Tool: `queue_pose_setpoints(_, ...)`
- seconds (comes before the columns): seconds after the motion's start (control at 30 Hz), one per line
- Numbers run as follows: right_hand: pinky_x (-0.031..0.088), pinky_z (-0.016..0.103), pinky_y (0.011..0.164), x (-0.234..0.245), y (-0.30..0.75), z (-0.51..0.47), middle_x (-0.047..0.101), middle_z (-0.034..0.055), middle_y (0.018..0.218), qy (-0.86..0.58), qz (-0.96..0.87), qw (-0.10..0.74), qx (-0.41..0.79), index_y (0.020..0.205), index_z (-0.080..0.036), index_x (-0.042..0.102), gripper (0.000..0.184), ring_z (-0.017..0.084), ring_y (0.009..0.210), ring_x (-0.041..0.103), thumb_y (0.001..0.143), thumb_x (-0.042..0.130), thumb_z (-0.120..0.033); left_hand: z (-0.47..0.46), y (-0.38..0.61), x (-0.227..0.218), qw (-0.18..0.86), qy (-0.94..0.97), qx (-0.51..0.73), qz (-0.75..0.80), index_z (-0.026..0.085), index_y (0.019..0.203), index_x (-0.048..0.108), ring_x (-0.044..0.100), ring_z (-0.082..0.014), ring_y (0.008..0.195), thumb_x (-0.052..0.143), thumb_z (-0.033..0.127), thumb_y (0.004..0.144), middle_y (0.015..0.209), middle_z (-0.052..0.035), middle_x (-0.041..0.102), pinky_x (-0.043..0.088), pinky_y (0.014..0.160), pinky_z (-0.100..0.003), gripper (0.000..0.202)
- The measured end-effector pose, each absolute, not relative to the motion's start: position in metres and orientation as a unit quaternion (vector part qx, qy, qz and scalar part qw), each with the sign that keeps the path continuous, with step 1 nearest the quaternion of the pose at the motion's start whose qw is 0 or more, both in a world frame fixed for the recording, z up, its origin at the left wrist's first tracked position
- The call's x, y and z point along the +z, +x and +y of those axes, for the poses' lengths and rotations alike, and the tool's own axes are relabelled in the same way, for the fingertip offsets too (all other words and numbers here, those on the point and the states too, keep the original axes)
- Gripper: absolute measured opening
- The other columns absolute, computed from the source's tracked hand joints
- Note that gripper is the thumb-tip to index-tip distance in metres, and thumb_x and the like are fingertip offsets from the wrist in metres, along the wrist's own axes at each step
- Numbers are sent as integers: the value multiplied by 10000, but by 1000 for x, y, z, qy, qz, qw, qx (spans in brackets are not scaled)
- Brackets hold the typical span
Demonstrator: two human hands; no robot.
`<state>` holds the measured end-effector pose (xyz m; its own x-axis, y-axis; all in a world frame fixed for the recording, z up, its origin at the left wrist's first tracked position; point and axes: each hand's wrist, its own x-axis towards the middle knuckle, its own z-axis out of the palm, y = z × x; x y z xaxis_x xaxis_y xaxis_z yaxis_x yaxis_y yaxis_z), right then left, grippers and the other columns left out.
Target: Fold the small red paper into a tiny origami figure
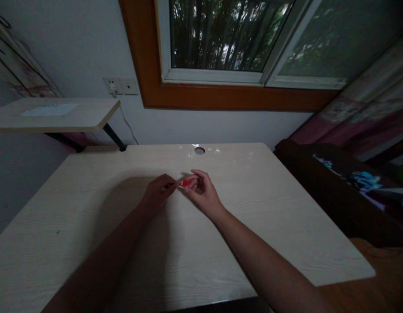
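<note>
Between my two hands, above the middle of the table [253,226], is a small red object [185,183] with a paler bit at its left end. Its kind is too small to make out. My left hand [160,190] pinches the left end between thumb and fingertips. On the other side, my right hand [204,190] has its thumb and fingers curled about the red part, with the index finger raised above it. The fingers partly cover the object.
A raised shelf [100,119] on black legs stands at the table's back left. A round cable hole [199,151] sits near the back edge. Behind are a wall socket [112,85] with a cord and a window. A dark wooden piece of furniture [322,187] stands to the right.
</note>
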<state>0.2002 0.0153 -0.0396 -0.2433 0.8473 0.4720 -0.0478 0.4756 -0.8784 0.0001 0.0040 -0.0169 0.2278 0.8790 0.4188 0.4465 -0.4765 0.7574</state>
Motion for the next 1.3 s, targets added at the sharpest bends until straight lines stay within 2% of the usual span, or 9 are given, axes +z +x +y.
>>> queue_pose_setpoints(0.17, 523, 294, 747, -37, 202, 14, 664, 21, 952, -311, -669, 528, 420, 1287, -265, 484, 488, 154, 836, 645, 863, 722, -297, 4, 0, -17, 240, 772, 412, 421, 193, 911, 689, 611, -128, 799, 570, 309, 940, 874, -37, 646, 488, 720, -229, 169)
queue_pose_setpoints(0.3, 534, 318, 770, -34, 203, 13, 667, 18, 918, -323, -660, 535, 416, 1244, -254, 533, 435, 162, 827, 648, 855, 723, -298, 3, 0, -16, 243, 760, 423, 429, 208, 982, 686, 622, -131, 819, 576, 306, 936, 919, -41, 648, 507, 735, -233, 155)
queue_pose_setpoints(0.83, 522, 294, 781, -27, 203, 9, 679, 33, 946, -341, -667, 527, 400, 1133, -232, 635, 286, 158, 836, 636, 861, 710, -280, 2, 2, -16, 223, 762, 448, 411, 197, 950, 695, 617, -121, 783, 613, 276, 908, 912, -51, 638, 524, 684, -224, 121)
queue_pose_setpoints(1.13, 517, 294, 757, -28, 204, 9, 660, 39, 943, -353, -692, 518, 359, 1116, -234, 658, 248, 160, 811, 615, 877, 696, -284, 2, 1, -15, 206, 766, 447, 413, 193, 932, 679, 620, -128, 788, 598, 267, 912, 901, -52, 644, 529, 701, -241, 112)
queue_pose_setpoints(1.3, 509, 289, 725, -25, 204, 9, 660, 53, 975, -357, -684, 534, 346, 1083, -226, 655, 223, 158, 801, 610, 879, 704, -303, 2, 0, -16, 181, 753, 462, 431, 189, 908, 670, 594, -114, 736, 612, 271, 908, 881, -44, 620, 514, 654, -222, 100)
